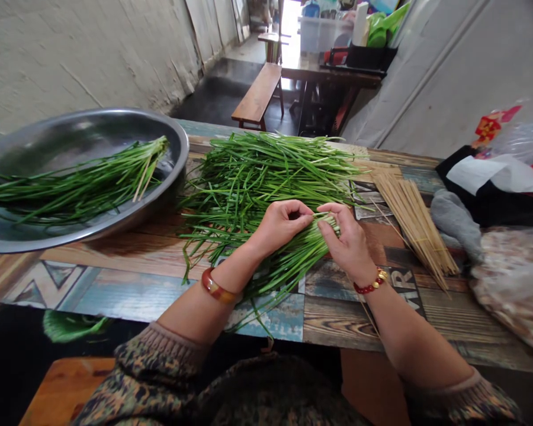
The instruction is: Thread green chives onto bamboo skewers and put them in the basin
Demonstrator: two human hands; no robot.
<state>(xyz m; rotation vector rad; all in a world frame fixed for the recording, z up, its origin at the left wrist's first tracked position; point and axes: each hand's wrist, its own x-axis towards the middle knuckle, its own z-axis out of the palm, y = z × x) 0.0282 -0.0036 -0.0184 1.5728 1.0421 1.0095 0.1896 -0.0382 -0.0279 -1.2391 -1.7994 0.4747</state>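
Observation:
A small bundle of garlic chives (288, 260) lies at the front of the table, its pale stem ends gathered between my hands. My right hand (344, 236) is closed round those ends, thumb on top. With thumb and forefinger pinched, my left hand (286, 225) touches the same ends from the other side; whether it grips a single stalk is too small to tell. Just behind my hands spreads a large loose pile of garlic chives (270, 168). To the right of my right hand rests a sheaf of thin bamboo skewers (417, 225).
On the left a wide steel basin (180, 160) holds more chives with skewers at their stem end. A plastic bag of pale food pieces (515, 284), a grey cloth (455, 219) and a black bag (515, 207) lie at right. Beyond stand a bench (260, 92) and another table.

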